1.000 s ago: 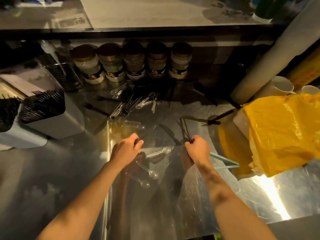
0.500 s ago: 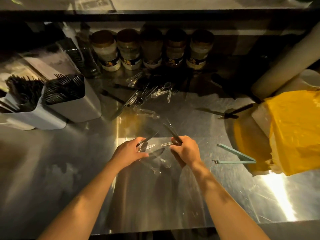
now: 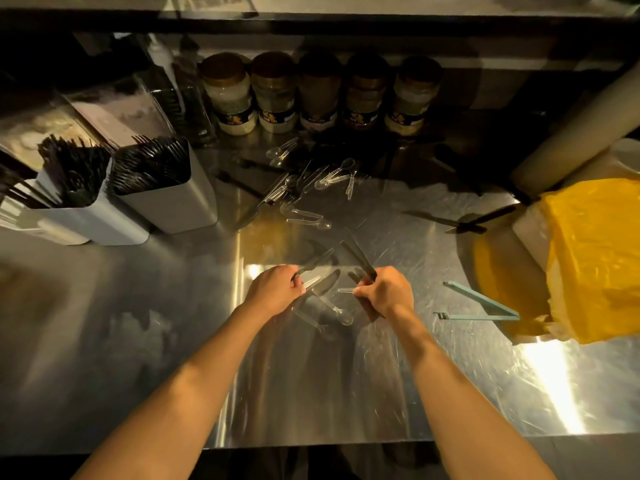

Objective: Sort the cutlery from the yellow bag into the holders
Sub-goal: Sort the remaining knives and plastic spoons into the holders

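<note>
My left hand grips a black plastic fork over the steel counter. My right hand grips black plastic knives that stick up and away from it, and its fingertips touch a clear piece. Clear plastic spoons lie between and just below my hands. More clear spoons and black cutlery are scattered farther back. The yellow bag sits at the right. White holders full of black forks stand at the left.
A row of jars lines the back under a shelf. A pale roll leans at the back right. A light green plastic piece lies beside the bag. Two black knives lie crossed near the bag. The counter's front edge is close.
Both hands came closer together over the clear spoons while keeping their black cutlery. The view shifted left and down, bringing the holders further into sight.
</note>
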### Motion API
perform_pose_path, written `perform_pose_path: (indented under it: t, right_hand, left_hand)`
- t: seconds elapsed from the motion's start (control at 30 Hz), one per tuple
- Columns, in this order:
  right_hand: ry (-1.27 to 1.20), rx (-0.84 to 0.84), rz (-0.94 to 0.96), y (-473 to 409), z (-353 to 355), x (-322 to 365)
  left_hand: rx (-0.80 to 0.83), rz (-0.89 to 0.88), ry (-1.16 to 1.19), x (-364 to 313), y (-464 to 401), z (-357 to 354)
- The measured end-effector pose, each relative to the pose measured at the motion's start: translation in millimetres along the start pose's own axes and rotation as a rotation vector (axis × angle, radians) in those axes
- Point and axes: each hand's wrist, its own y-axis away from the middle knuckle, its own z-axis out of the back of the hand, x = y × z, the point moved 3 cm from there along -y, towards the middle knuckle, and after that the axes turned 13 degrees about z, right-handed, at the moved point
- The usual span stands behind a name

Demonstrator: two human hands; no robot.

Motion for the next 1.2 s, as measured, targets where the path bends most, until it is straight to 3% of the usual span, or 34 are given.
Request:
perform_pose_path:
  t: [0.1, 0.3, 0.57, 0.7, 0.8, 1.0, 1.2]
  right_hand:
    - [-0.066, -0.006, -0.047, 4.2, 1.9, -6.0]
    - [-0.38, -0.015, -0.089, 12.9, 9.5, -8.7]
    - [-0.901, 0.03, -0.175, 26.4, 0.0, -18.4]
    - [-1.076, 0.007, -0.119, 28.5, -3.8, -23.0]
    - [-1.215, -0.059, -0.192, 31.2, -4.0, -21.1]
    - [-1.316, -0.054, -0.318, 36.2, -12.3, -7.9]
    - [-1.06, 0.104, -0.252, 41.9, -30.2, 1.9]
  left_hand:
    - [-0.04, -0.034, 0.018, 1.3, 2.7, 1.8]
    - [0.108, -0.072, 0.158, -7.3, 3.2, 7.0]
    - [0.104, -0.141, 0.004, -22.5, 3.4, -6.4]
    - [0.086, -0.137, -0.026, -26.4, -0.9, -6.0]
    - [0.049, -0.132, -0.109, -29.1, -4.3, -7.6]
    - [-0.04, -0.132, -0.13, -28.8, -4.3, -14.6]
    - [0.004, -0.003, 0.013, -27.5, -9.1, -7.5]
